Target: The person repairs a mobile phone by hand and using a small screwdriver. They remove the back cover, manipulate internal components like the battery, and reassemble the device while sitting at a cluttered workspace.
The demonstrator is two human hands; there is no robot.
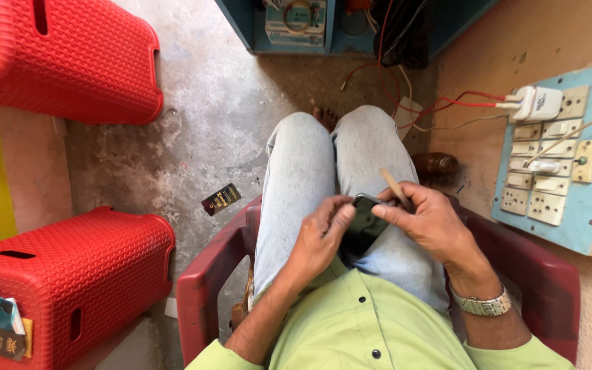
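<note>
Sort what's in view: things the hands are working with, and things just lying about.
In hand: left hand and right hand grip a black phone; right hand also holds a thin wooden stick.

Lying about: red stools, dark card on floor, switchboard, white charger.

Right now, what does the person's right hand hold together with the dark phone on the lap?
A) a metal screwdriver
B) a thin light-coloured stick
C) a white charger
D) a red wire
B: the right hand pinches a thin light-coloured stick that rises above the dark phone, while the left hand steadies the phone from the other side.
</note>
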